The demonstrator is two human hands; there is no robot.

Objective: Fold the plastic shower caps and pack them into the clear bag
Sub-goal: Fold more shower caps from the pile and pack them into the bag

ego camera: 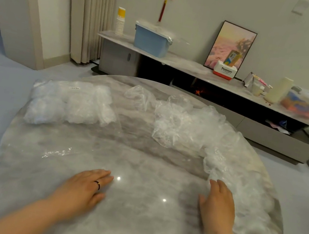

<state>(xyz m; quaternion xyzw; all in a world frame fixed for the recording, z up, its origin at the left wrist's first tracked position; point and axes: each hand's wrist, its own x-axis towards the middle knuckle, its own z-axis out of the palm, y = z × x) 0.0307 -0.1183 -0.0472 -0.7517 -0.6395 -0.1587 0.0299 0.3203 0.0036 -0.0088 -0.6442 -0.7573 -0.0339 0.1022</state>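
Both hands rest on the round marble table [130,226], neither gripping anything. The left hand [85,185] lies palm down at the near centre-left, fingers loosely spread and flat on the surface; a dark ring shows on one finger. The right hand [216,204] lies near right, fingers extended and close together, its fingertips touching the frilled edge of a loose shower cap [213,166].

The unfolded shower caps [185,126] form a crumpled heap at the far right, trailing down the right rim toward the right hand. The clear bag [69,104] lies at the far left, well apart from the heap, already holding a white mass, presumably folded caps; whether its mouth is open cannot be told.

Judgement: stock is kept right and the packed bag left, leaving bare table between as folding space. The right hand appears placed to draw the nearest cap into that space, the left ready to flatten it. The thin, slippery film may cling or spring open when folded.
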